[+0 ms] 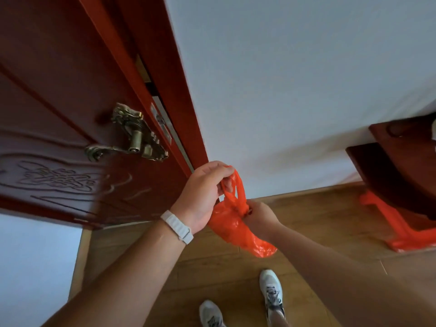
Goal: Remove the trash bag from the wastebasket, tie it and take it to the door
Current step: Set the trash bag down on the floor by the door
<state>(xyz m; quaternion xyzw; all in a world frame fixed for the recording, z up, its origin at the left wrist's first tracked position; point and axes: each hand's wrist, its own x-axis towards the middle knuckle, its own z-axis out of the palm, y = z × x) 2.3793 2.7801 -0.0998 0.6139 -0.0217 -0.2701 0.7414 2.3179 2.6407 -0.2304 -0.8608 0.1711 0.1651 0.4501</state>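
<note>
Bag: orange trash bag (238, 228), held in the air above the wooden floor (318, 232), beside the door (70, 114).
Left hand (203, 197): fingers pinching the bag's handle loops, held up.
Right hand (258, 214): closed round the bag's gathered neck.
Door: dark red, brass handle (132, 140).
Feet: white shoes (271, 291) below.

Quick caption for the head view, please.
Both hands, left hand and right hand, grip the orange trash bag beside the door.
</note>
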